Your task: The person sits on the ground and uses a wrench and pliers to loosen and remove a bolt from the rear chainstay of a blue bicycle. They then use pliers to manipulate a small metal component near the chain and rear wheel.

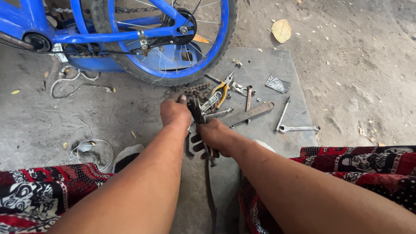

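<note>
Blue paint marks the child's bicycle [108,34] lying at the top of the view, its rear wheel [173,43] resting on a grey slab [268,65] set in the dirt. You sit with both arms stretched over that slab. Your left hand [174,112] is curled into a loose fist, thumb tip showing on top, closed on the upper end of a dark metal tool [198,113]. Your right hand [216,136] is wrapped shut around the same tool lower down, just above a black pedal [196,145] that lies partly under your wrists.

As a judgement, the work looks mid-way: a loose bicycle chain [193,90] lies heaped on the slab just beyond your knuckles, off the bike, and nothing here shows it refitted. Whether the tool grips a chain link cannot be told; your hands hide the contact.

Room is tight ahead and to the right. Yellow-handled pliers [222,92], a flat spanner [249,115], a short tube socket [248,97] and two thin wrenches [297,128] lie scattered near your right hand. The tyre edge sits just past the chain. To your left the slab and the ground beside it lie barer, with only a white cable [73,84] well apart. Your patterned red cloth [39,190] covers both knees at the lower edge
</note>
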